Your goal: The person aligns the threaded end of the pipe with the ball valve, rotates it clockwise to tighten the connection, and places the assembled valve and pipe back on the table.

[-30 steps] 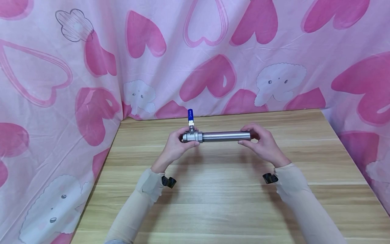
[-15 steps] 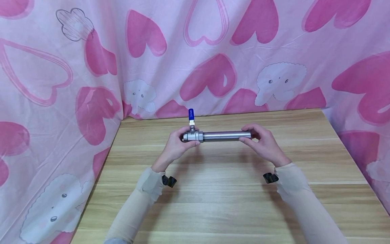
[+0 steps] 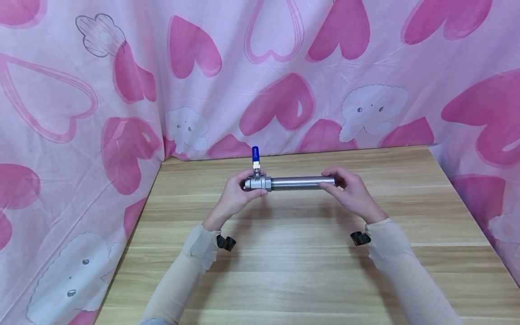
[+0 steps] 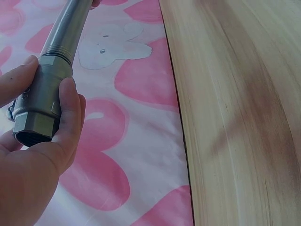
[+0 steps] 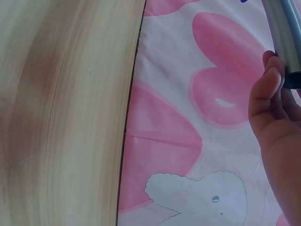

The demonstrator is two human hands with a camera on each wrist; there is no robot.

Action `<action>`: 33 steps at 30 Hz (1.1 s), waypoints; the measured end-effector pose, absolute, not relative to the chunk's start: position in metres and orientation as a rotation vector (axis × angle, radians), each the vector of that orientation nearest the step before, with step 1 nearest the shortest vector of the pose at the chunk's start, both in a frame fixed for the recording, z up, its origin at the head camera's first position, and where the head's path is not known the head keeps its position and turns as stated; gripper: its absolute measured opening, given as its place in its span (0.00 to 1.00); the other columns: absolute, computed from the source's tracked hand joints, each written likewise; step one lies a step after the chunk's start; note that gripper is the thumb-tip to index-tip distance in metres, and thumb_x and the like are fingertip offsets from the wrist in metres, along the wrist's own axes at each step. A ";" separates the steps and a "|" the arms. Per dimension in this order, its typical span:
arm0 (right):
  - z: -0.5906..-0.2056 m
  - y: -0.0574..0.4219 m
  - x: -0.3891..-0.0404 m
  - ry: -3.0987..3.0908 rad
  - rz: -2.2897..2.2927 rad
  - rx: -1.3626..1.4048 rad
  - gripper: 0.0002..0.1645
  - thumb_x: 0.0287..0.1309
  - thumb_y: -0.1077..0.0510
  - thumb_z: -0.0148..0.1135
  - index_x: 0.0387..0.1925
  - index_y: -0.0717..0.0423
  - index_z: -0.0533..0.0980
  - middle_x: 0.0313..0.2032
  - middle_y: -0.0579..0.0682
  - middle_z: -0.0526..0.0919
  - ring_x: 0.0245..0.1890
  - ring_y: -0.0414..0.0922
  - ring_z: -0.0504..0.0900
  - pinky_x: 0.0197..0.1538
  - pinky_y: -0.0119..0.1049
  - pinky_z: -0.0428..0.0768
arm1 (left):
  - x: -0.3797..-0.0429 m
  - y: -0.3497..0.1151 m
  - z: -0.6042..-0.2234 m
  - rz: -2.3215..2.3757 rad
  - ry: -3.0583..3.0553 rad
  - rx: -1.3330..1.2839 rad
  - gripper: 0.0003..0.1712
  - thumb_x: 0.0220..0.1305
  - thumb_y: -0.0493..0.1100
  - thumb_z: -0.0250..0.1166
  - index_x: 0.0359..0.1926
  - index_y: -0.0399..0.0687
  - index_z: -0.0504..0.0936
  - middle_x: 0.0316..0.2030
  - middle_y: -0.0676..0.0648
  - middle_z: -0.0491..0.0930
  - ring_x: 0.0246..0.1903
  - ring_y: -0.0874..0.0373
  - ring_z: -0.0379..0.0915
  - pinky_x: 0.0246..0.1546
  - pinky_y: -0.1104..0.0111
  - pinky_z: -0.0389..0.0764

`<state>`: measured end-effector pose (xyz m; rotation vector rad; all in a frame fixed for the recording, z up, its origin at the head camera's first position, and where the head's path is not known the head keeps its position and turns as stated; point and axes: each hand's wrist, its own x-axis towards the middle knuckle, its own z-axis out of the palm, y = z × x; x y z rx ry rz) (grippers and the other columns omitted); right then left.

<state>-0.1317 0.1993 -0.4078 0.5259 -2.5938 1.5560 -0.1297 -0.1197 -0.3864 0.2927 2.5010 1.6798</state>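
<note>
My left hand (image 3: 234, 195) grips a silver ball valve (image 3: 257, 183) with a blue lever handle (image 3: 255, 154) that points up and away. From the valve's right side runs a straight steel pipe (image 3: 298, 182), joined to it; threads show at the joint in the left wrist view, where the valve's hex end (image 4: 35, 126) faces the camera. At the pipe's far right end my right hand (image 3: 353, 192) holds it between thumb and fingers. Both hands keep valve and pipe level above the table. In the right wrist view the pipe's dark open end (image 5: 292, 81) shows beside the fingers.
Below lies a wood-grain table (image 3: 284, 271), with shadows of both arms on it. A pink curtain (image 3: 227, 113) with hearts and white animals hangs along the back and both sides. Small black devices (image 3: 225, 243) sit at both wrists.
My right thumb has shifted very slightly rightward along the pipe. Otherwise the hands, valve and pipe stay almost in the same place, with the lever still pointing up.
</note>
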 end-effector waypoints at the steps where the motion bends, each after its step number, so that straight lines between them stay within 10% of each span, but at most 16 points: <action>1: -0.408 0.199 -0.132 -2.592 1.557 0.525 0.16 0.59 0.56 0.66 0.49 0.52 0.77 0.42 0.50 0.82 0.35 0.41 0.76 0.37 0.27 0.76 | -0.130 -0.119 -0.386 1.679 2.503 0.294 0.26 0.50 0.43 0.76 0.52 0.58 0.81 0.49 0.50 0.81 0.46 0.53 0.73 0.47 0.61 0.74; 33: -0.411 0.199 -0.132 -2.509 1.516 0.626 0.27 0.46 0.69 0.73 0.50 0.58 0.74 0.48 0.54 0.79 0.38 0.39 0.76 0.44 0.18 0.75 | -0.130 -0.117 -0.387 1.699 2.481 0.264 0.26 0.50 0.41 0.76 0.52 0.57 0.81 0.50 0.48 0.80 0.46 0.52 0.74 0.46 0.64 0.76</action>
